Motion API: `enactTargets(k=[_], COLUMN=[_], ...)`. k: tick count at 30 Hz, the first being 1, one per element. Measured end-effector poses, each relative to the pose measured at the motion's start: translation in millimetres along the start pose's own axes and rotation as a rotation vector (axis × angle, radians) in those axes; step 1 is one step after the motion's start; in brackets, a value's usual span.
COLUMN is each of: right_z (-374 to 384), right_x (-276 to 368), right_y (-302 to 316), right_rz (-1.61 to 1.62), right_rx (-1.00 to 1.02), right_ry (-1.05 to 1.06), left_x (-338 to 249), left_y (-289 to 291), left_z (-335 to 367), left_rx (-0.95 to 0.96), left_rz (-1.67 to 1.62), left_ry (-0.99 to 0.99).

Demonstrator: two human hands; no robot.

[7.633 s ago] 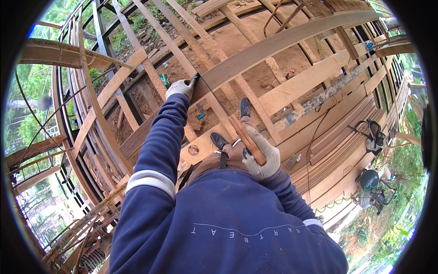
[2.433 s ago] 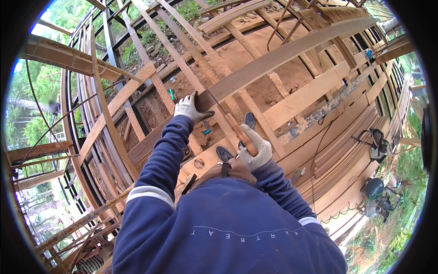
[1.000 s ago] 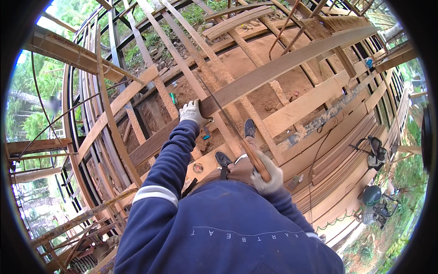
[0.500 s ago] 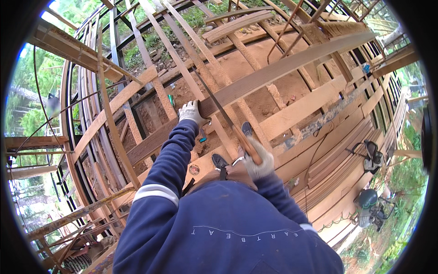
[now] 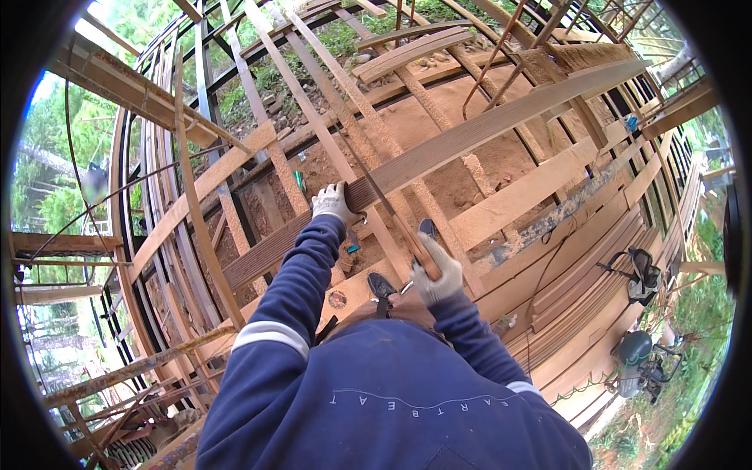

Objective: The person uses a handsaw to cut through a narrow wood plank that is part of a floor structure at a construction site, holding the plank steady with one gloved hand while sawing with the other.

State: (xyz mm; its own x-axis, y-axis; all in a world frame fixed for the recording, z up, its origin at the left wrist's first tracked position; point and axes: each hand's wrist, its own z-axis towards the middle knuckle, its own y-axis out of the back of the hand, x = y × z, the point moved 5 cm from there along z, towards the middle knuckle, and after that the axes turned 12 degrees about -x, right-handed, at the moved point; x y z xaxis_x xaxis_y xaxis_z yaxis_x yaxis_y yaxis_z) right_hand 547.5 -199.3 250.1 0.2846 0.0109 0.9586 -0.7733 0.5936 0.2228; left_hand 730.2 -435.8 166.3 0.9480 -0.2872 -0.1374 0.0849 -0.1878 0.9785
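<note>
A long brown grooved plank runs slantwise across the timber frame in front of me. My left hand, in a pale work glove, is closed over the plank's edge. In my gloved right hand is the wooden handle of a handsaw. Its narrow dark blade lies across the plank, just right of my left hand. Whether the teeth are sunk into the wood cannot be made out. My dark shoes show below the plank.
Crossing beams covered in sawdust lie over reddish soil, with gaps between them. Stacked boards are at the right, near a black strapped object and a compressor-like machine. Rusty poles cross the left side.
My right hand and the saw have shifted slightly away from me, along the blade's line. My left hand keeps its place on the plank. The whole view has tilted a little.
</note>
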Motion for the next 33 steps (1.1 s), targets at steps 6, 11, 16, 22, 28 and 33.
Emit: enactTargets(k=[6, 11, 16, 22, 28, 33], right_z=[-64.3, -8.4, 15.6, -54.5, -6.5, 2.8], right_x=[0.1, -17.3, -10.5, 0.1, -23.9, -24.3], right_y=[72.3, 6.9, -13.4, 49.6, -1.8, -16.5], right_rz=[-0.142, 0.007, 0.023, -0.06, -0.03, -0.03], right_rx=[0.1, -0.003, 0.07, 0.042, -0.016, 0.0], right_ry=[0.034, 0.003, -0.102, -0.058, 0.02, -0.009], left_x=[-1.9, -2.7, -0.8, -0.4, -6.4, -4.2], left_y=[-3.8, -8.8, -1.0, -0.3, -0.1, 2.9], left_z=[0.3, 1.4, 1.4, -1.7, 1.6, -4.7], left_rx=[0.006, -0.024, -0.006, 0.024, 0.025, 0.04], left_rz=[0.043, 0.014, -0.001, 0.026, 0.013, -0.012], left_ry=[0.016, 0.004, 0.004, 0.016, 0.023, 0.01])
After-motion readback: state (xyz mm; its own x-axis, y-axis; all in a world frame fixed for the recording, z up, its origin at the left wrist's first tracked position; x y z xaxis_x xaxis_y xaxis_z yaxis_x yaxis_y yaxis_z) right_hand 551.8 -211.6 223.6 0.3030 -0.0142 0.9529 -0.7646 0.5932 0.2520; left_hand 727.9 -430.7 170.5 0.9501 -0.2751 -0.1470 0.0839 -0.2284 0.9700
